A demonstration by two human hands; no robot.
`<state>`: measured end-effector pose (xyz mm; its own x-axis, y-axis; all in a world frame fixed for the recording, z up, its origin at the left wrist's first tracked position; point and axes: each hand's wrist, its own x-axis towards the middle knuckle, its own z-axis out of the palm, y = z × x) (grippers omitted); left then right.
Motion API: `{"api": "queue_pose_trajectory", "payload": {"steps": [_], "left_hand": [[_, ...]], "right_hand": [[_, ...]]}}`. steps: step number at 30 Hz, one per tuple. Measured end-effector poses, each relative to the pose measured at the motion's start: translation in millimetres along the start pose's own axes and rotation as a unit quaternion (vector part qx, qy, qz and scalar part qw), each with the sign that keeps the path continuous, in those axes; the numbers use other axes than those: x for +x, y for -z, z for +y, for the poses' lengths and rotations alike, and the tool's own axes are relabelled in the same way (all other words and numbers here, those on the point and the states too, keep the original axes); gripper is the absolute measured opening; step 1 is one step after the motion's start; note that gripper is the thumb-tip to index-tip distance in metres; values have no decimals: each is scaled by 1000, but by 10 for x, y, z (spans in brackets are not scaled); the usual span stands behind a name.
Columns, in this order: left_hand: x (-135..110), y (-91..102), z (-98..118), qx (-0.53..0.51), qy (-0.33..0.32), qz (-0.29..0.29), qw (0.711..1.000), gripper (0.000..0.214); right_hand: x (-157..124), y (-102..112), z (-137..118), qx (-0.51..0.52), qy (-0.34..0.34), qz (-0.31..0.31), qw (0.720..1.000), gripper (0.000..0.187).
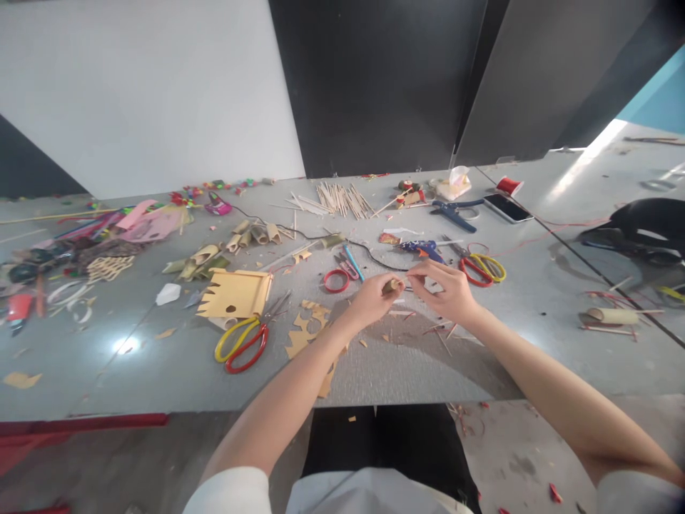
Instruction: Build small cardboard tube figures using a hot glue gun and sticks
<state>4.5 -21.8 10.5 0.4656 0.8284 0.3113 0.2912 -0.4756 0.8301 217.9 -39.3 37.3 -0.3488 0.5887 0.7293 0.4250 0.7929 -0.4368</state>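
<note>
My left hand (373,300) is wrapped round a short bamboo tube (394,285), its end facing right. Close beside it, my right hand (448,291) pinches with thumb and forefinger; whatever is in the pinch is too small to make out. Just beyond my hands lie a blue glue gun (420,248), a blue pen (354,263) and a red ring of tape (337,280). Scissors with red and yellow handles (483,270) rest to the right of the glue gun. Below my hands, thin sticks (443,341) are scattered on the grey table (390,375).
At left are a notched yellow card piece (235,294), another pair of scissors (249,344), card scraps (307,330) and cut bamboo pieces (200,260). Toward the back lie wooden sticks (342,200), pliers (456,214), a phone (507,208) and red thread (509,186). A bamboo assembly (613,315) sits at right.
</note>
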Motion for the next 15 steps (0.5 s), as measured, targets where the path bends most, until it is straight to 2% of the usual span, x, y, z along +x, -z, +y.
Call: {"api": "queue_pose_trajectory", "payload": {"steps": [3,9,12,15], "left_hand": [[2,-9,-1,8,-9,6,1000,19],[2,-43,-5,20,-6,3,1000,10],[5,-49,-15,26,-7,3,1000,12],[6,-42,-10,23,-7,4,1000,22]], "right_hand": [[0,-14,-5,3,-1,-1,1000,15],[-21,-77,8,0,5,-51,999,15],[-24,-79,14,-3,13,-40,999,15],[-22,-54,4,-3,11,-16,1000,16]]}}
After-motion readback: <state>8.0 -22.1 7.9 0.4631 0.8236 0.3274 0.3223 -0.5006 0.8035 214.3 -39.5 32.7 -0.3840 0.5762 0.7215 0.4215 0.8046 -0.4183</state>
